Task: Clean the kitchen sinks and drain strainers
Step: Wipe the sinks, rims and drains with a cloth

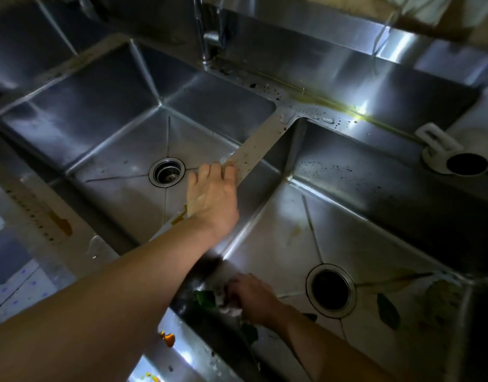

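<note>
Two steel sink basins lie side by side. My left hand [212, 194] rests on the divider [260, 146] between them, fingers curled over its edge. The left sink [105, 139] has a strainer [167, 172] sitting in its drain. The right sink [361, 221] has an open dark drain hole [330, 290] and is stained, with green leaf scraps [387, 311] on its floor. My right hand [251, 296] is down in the right sink's near left corner, gripping a whitish wad of cloth or scraps [229, 306] beside a green leaf [205, 297].
A tap [207, 37] rises behind the divider. A white holder with a dark round opening [455, 158] sits on the back ledge at right. Orange food bits [168, 339] lie on the front rim, and an orange smear [62, 223] marks the left counter.
</note>
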A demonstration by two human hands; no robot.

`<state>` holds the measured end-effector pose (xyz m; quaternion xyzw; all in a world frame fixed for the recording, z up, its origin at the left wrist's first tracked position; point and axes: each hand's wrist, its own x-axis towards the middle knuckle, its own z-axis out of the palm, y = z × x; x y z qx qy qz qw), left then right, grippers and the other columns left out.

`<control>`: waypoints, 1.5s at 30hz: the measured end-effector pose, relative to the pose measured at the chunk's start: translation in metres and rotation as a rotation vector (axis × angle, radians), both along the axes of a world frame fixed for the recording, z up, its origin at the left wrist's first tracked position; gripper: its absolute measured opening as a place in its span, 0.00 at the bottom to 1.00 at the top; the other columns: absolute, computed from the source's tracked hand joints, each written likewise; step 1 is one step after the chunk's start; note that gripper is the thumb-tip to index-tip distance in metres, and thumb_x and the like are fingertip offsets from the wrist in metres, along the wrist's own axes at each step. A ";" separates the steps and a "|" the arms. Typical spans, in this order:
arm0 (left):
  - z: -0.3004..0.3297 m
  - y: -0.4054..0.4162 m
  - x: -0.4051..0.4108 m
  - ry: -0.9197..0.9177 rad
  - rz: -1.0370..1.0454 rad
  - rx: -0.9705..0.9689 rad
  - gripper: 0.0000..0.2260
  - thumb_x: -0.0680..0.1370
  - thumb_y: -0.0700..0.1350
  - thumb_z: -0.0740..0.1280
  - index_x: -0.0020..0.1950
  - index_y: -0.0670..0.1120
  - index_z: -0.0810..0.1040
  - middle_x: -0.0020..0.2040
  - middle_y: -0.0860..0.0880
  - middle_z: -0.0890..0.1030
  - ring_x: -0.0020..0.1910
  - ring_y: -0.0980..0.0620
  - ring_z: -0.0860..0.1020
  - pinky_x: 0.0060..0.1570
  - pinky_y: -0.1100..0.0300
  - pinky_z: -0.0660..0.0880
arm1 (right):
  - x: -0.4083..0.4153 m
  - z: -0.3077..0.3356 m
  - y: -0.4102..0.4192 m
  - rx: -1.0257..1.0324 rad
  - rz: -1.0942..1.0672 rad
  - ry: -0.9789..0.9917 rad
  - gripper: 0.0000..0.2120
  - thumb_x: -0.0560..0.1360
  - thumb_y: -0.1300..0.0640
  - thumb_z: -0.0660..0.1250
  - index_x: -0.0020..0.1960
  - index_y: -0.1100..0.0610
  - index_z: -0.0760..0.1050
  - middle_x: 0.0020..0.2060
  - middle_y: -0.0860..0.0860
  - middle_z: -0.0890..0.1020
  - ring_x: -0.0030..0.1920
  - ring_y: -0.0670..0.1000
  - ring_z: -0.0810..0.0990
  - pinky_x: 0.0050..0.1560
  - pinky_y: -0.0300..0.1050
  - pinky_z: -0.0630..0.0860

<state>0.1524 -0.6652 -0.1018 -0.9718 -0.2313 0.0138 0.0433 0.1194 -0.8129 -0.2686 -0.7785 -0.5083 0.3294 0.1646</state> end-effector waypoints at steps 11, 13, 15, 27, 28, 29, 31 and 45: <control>-0.005 -0.008 -0.017 0.003 0.132 0.023 0.27 0.74 0.49 0.66 0.70 0.43 0.61 0.62 0.43 0.71 0.61 0.44 0.68 0.59 0.52 0.66 | 0.183 0.002 -0.066 -0.079 -0.873 -0.239 0.20 0.74 0.60 0.66 0.66 0.54 0.70 0.61 0.58 0.76 0.60 0.59 0.75 0.58 0.47 0.72; -0.006 -0.008 -0.014 0.008 0.143 0.051 0.25 0.74 0.47 0.66 0.68 0.43 0.63 0.61 0.43 0.72 0.60 0.44 0.69 0.58 0.51 0.66 | 0.199 -0.014 -0.068 -0.173 -0.806 -0.270 0.27 0.74 0.61 0.66 0.71 0.55 0.64 0.66 0.60 0.71 0.65 0.62 0.71 0.65 0.54 0.69; -0.007 -0.009 -0.012 0.015 0.150 0.070 0.24 0.74 0.47 0.65 0.67 0.42 0.64 0.61 0.42 0.72 0.60 0.43 0.69 0.57 0.51 0.66 | 0.195 -0.028 -0.063 -0.246 -0.722 -0.345 0.27 0.76 0.62 0.62 0.74 0.55 0.61 0.70 0.61 0.65 0.69 0.63 0.65 0.69 0.56 0.64; 0.003 -0.010 -0.014 0.073 0.123 0.055 0.29 0.75 0.47 0.64 0.72 0.40 0.59 0.64 0.42 0.71 0.62 0.43 0.69 0.60 0.50 0.65 | 0.015 -0.013 -0.054 -0.151 -0.113 -0.195 0.22 0.78 0.57 0.61 0.71 0.44 0.66 0.73 0.48 0.59 0.72 0.56 0.56 0.70 0.47 0.64; 0.005 -0.008 -0.016 0.077 0.114 0.031 0.29 0.75 0.48 0.65 0.72 0.41 0.59 0.65 0.43 0.71 0.63 0.43 0.68 0.61 0.50 0.65 | 0.007 -0.010 -0.056 -0.149 -0.075 -0.148 0.22 0.77 0.56 0.63 0.70 0.45 0.68 0.72 0.48 0.60 0.71 0.56 0.57 0.69 0.46 0.64; 0.008 -0.005 -0.019 0.069 0.109 -0.004 0.30 0.75 0.49 0.66 0.73 0.42 0.58 0.65 0.43 0.70 0.64 0.44 0.68 0.62 0.49 0.65 | 0.004 -0.007 -0.058 -0.121 -0.059 -0.095 0.21 0.76 0.56 0.65 0.69 0.46 0.70 0.71 0.48 0.62 0.70 0.56 0.59 0.67 0.44 0.63; 0.014 -0.004 -0.027 0.046 0.126 -0.070 0.32 0.75 0.51 0.67 0.73 0.43 0.56 0.66 0.43 0.69 0.65 0.43 0.68 0.65 0.48 0.64 | 0.010 0.002 -0.055 -0.063 -0.063 -0.004 0.20 0.74 0.56 0.67 0.66 0.47 0.75 0.68 0.47 0.69 0.67 0.53 0.65 0.65 0.39 0.63; 0.014 -0.005 -0.075 0.150 0.301 -0.010 0.25 0.77 0.56 0.62 0.68 0.44 0.65 0.61 0.42 0.72 0.60 0.43 0.71 0.59 0.49 0.67 | 0.010 -0.035 0.034 0.043 0.141 -0.144 0.19 0.75 0.46 0.67 0.64 0.48 0.71 0.66 0.55 0.72 0.64 0.58 0.72 0.62 0.54 0.72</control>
